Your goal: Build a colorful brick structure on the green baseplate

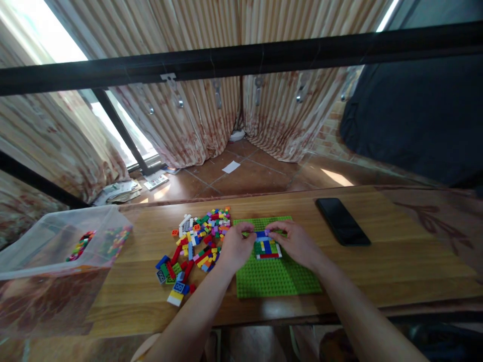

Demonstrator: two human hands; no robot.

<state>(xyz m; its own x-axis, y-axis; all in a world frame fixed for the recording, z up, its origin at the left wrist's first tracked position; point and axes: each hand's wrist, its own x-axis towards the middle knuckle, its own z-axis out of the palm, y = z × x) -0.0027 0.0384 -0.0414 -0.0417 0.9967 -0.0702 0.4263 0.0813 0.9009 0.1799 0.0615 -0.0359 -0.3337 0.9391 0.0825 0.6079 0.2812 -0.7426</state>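
A green studded baseplate (277,284) lies on the wooden table. On its upper middle sits a low build of toy bricks (268,248), with blue, green, yellow and white pieces and a red strip along the near side. My left hand (238,245) is at the build's left end, thumb and fingers closed near a blue brick (260,234); whatever they grip is hidden. From the right, my right hand (294,240) pinches a small purple brick (267,233) at the build's far edge. Left of the baseplate lies a loose pile of mixed bricks (207,239).
A black phone (342,221) lies on the table at the right. At the left end stands a clear plastic bin (56,226) with some coloured pieces inside. A dark horizontal bar (241,60) crosses beyond the table, before striped curtains (188,125).
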